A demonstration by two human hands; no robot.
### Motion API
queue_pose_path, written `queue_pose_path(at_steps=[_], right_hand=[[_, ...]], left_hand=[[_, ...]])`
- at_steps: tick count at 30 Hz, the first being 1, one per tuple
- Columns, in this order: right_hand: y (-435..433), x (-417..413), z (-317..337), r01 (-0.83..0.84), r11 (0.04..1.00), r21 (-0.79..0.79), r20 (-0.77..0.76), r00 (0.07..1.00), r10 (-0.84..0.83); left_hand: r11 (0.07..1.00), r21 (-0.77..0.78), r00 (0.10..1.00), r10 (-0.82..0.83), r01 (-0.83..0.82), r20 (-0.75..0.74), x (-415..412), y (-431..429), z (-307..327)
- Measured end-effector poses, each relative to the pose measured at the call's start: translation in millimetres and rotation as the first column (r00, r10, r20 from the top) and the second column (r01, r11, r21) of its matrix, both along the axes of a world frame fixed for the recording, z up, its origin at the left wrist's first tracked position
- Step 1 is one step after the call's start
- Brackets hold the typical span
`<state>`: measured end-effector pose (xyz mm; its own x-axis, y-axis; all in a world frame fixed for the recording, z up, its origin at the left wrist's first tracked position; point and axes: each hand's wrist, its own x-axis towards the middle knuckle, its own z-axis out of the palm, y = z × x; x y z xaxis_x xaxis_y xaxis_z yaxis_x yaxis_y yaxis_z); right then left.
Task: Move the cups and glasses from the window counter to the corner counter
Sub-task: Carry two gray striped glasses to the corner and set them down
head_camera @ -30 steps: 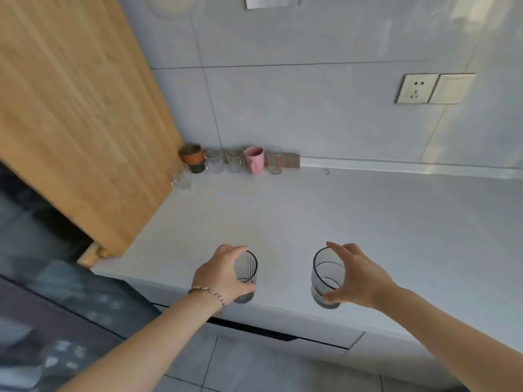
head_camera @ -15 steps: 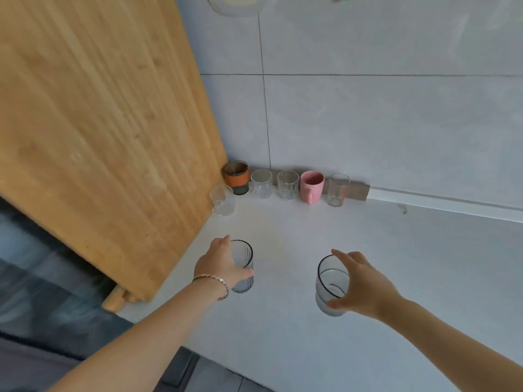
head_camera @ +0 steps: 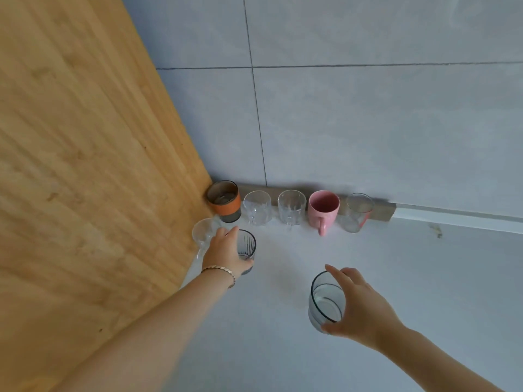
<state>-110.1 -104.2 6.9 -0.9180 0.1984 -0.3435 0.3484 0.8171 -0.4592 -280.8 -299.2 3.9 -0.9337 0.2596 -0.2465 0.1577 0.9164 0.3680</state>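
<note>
Presently, left hand point(head_camera: 223, 251): fingers wrapped round ribbed glass point(head_camera: 246, 248), near the corner.
Right hand point(head_camera: 358, 304): thumb and fingers clamping smoky glass point(head_camera: 325, 305) above counter point(head_camera: 424, 278).
Back row: banded cup point(head_camera: 225, 200), pink mug point(head_camera: 323, 209), clear glasses, against wall.

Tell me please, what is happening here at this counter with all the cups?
A person is carrying two glasses toward a corner of the counter. The left hand grips a ribbed dark-rimmed glass beside a clear glass near the wooden panel. The right hand holds a smooth dark-rimmed glass further back. Along the wall stand an orange-banded cup, two clear patterned glasses, a pink mug and another glass.
</note>
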Motion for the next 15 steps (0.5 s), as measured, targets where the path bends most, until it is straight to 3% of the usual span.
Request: queue_pose_path(at_steps=[8, 15], right_hand=[[-31.2, -25.2, -16.8, 0.163, 0.987, -0.006, 0.053, 0.985, -0.162], [-55.3, -89.2, -26.9, 0.347, 0.938, -0.018, 0.011, 0.938, -0.347]], left_hand=[[0.991, 0.057, 0.992, -0.121, 0.119, 0.046, -52.2, -0.3, -33.4], [0.972, 0.071, 0.974, -0.225, 0.222, 0.037, -60.7, -8.6, -41.0]])
